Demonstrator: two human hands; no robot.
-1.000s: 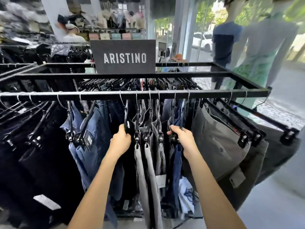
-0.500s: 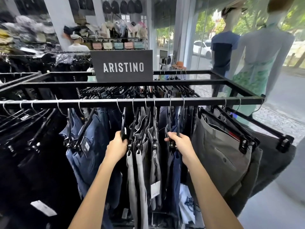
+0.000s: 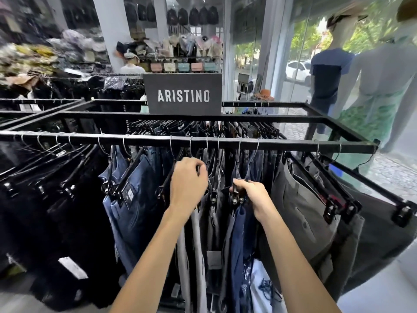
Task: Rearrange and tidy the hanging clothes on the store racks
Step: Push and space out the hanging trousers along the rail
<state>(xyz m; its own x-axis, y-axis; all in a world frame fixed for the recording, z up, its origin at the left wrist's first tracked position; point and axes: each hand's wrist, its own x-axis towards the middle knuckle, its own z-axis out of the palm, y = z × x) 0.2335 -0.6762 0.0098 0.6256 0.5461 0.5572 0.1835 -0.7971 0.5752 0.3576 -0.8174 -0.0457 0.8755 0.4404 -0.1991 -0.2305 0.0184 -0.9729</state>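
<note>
Spacing was underway: our left hand (image 3: 188, 181) gripped one hanger (image 3: 180, 159), right hand (image 3: 252, 195) pinched another hanger (image 3: 237, 192), sliding apart next.

Single head-worn wide-angle view, looked forward and slightly down, close over the front rail (image 3: 203, 141), sign (image 3: 184, 96) straight ahead.

Both hands (image 3: 188, 181) (image 3: 253, 196) curled, arms outstretched.
</note>
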